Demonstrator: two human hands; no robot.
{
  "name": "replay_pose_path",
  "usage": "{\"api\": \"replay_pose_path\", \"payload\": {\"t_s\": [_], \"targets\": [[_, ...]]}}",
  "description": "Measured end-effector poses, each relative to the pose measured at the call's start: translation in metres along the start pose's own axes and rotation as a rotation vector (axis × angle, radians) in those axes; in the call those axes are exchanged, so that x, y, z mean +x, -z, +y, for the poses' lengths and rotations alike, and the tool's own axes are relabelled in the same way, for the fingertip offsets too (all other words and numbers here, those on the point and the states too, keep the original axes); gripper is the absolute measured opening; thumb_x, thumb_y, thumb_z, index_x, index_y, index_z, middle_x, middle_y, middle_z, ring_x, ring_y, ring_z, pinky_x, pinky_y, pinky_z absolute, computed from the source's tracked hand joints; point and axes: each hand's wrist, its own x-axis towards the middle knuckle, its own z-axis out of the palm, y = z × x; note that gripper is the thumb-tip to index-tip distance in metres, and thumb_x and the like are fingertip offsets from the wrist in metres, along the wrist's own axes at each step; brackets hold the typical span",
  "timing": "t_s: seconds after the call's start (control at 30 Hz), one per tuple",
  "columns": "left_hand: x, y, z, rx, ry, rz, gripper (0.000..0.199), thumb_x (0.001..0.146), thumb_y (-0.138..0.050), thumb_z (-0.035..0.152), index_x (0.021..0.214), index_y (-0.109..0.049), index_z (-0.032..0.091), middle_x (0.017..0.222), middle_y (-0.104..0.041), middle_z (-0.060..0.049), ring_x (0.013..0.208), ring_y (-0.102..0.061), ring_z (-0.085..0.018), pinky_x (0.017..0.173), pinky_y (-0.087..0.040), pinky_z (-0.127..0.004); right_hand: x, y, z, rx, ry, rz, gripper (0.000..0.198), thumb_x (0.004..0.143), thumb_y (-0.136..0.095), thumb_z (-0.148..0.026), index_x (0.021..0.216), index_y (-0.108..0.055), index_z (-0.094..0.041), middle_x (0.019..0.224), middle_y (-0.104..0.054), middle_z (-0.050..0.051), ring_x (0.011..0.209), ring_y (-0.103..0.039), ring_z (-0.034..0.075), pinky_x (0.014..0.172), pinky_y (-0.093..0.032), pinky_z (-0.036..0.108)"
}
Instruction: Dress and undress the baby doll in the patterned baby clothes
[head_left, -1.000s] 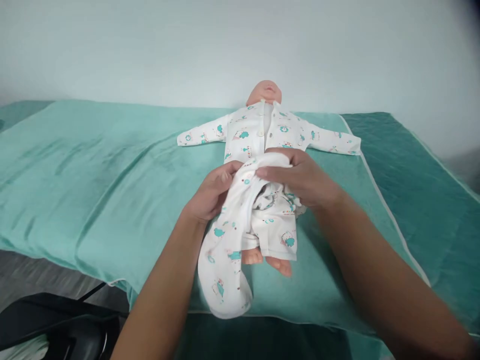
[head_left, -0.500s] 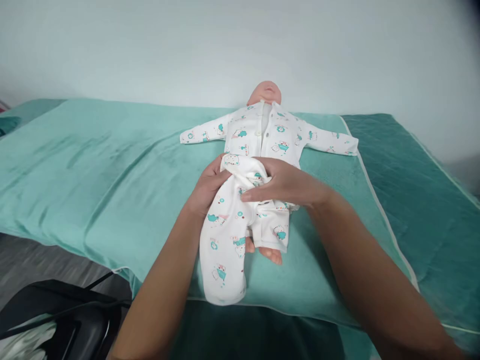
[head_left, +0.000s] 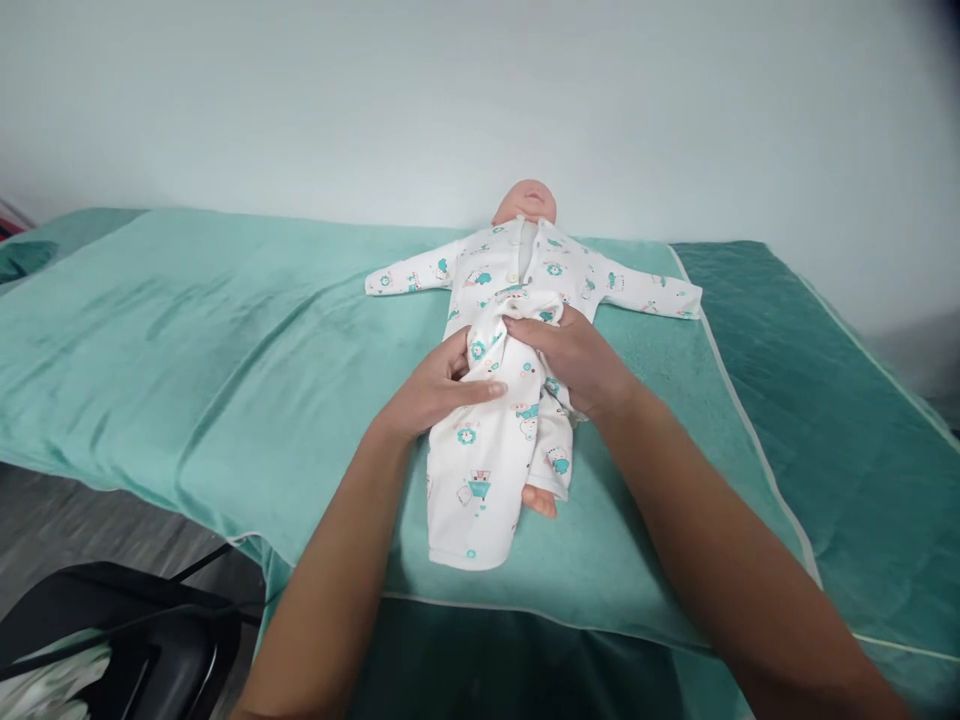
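A baby doll lies on its back, head toward the wall, in a white printed baby top with both sleeves spread wide. Over its lower body I hold up a pair of white printed baby pants; one leg hangs down toward me. My left hand is closed on the side of the pants, thumb on the front. My right hand grips them near the upper edge, fingers partly hidden in the cloth. Below a printed white leg cuff, one foot of the doll shows; the other is covered.
A light green sheet covers the table, with a darker green quilted cloth at the right. The pale wall rises behind. At lower left stands a black chair with whitish cloth on it.
Both hands have shifted their grip on the pants. The hanging leg has moved right and up a little, hiding one of the doll's feet. The view has shifted slightly.
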Motion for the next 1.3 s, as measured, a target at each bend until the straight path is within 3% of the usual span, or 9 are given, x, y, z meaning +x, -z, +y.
{"api": "replay_pose_path", "payload": {"t_s": [0.1,0.33,0.43,0.57,0.67,0.8,0.97,1.17,1.3], "targets": [[0.000,-0.003,-0.001,-0.118,-0.010,0.080,0.052,0.068,-0.083,0.035,0.113,-0.063,0.019,0.101,-0.071,-0.007,0.093,-0.068,-0.025,0.076,-0.052,-0.031,-0.002,-0.001,-0.004,-0.067,0.002,-0.067,0.039,0.075,-0.074,-0.046,0.102,-0.069,-0.018,0.094,-0.074,0.006,0.091,-0.068,0.024,0.076,-0.055,0.034],[0.003,-0.002,-0.007,-0.230,-0.064,0.243,0.048,0.065,-0.083,0.042,0.103,-0.067,0.018,0.089,-0.074,-0.007,0.087,-0.070,-0.028,0.072,-0.054,-0.034,-0.007,0.010,-0.016,-0.387,-0.090,-0.381,0.039,0.063,-0.084,-0.033,0.097,-0.072,-0.018,0.091,-0.074,0.003,0.083,-0.067,0.022,0.071,-0.053,0.031],[0.003,-0.001,-0.007,-0.219,-0.068,0.265,0.046,0.065,-0.084,0.043,0.100,-0.067,0.019,0.086,-0.073,-0.005,0.082,-0.070,-0.025,0.069,-0.053,-0.032,-0.009,0.012,-0.013,-0.388,-0.119,-0.340,0.041,0.063,-0.084,-0.032,0.099,-0.071,-0.018,0.092,-0.073,0.003,0.082,-0.067,0.021,0.070,-0.053,0.031],[0.002,-0.002,-0.005,-0.170,-0.038,0.212,0.042,0.070,-0.080,0.045,0.100,-0.067,0.019,0.089,-0.072,-0.004,0.080,-0.068,-0.022,0.069,-0.051,-0.030,-0.007,0.009,-0.002,-0.124,-0.075,-0.164,0.039,0.067,-0.080,-0.035,0.099,-0.068,-0.017,0.092,-0.073,0.005,0.084,-0.068,0.023,0.072,-0.054,0.033],[0.001,-0.002,-0.003,-0.096,-0.026,0.150,0.047,0.064,-0.085,0.039,0.103,-0.068,0.019,0.095,-0.072,-0.005,0.083,-0.068,-0.021,0.071,-0.050,-0.029,-0.004,0.006,0.003,0.011,-0.069,-0.058,0.036,0.069,-0.077,-0.036,0.097,-0.067,-0.017,0.090,-0.072,0.006,0.084,-0.069,0.025,0.072,-0.054,0.035],[-0.001,-0.001,-0.002,-0.043,0.023,0.074,0.051,0.058,-0.090,0.031,0.102,-0.070,0.018,0.093,-0.073,-0.005,0.082,-0.068,-0.022,0.074,-0.051,-0.030,-0.002,0.003,0.004,0.032,-0.018,-0.004,0.033,0.070,-0.076,-0.036,0.097,-0.067,-0.019,0.092,-0.072,0.004,0.085,-0.068,0.024,0.074,-0.055,0.035],[-0.002,-0.003,-0.004,-0.173,0.044,0.157,0.044,0.067,-0.083,0.043,0.099,-0.071,0.016,0.089,-0.074,-0.008,0.081,-0.071,-0.025,0.074,-0.054,-0.035,-0.005,0.001,-0.002,-0.048,-0.039,-0.093,0.037,0.071,-0.078,-0.039,0.101,-0.068,-0.020,0.095,-0.073,0.004,0.089,-0.068,0.023,0.074,-0.055,0.033],[-0.002,-0.004,-0.006,-0.230,0.020,0.320,0.052,0.062,-0.085,0.046,0.103,-0.069,0.018,0.087,-0.075,-0.005,0.090,-0.071,-0.028,0.079,-0.055,-0.036,-0.007,0.007,-0.016,-0.288,-0.112,-0.409,0.042,0.064,-0.084,-0.030,0.102,-0.071,-0.019,0.096,-0.074,0.002,0.088,-0.068,0.022,0.073,-0.054,0.029],[-0.001,-0.001,-0.006,-0.207,0.015,0.345,0.049,0.060,-0.086,0.045,0.098,-0.070,0.019,0.082,-0.074,-0.003,0.082,-0.070,-0.025,0.073,-0.054,-0.031,-0.008,0.008,-0.013,-0.301,-0.139,-0.376,0.034,0.067,-0.082,-0.031,0.097,-0.073,-0.020,0.097,-0.074,0.002,0.091,-0.069,0.022,0.076,-0.054,0.031]]}}
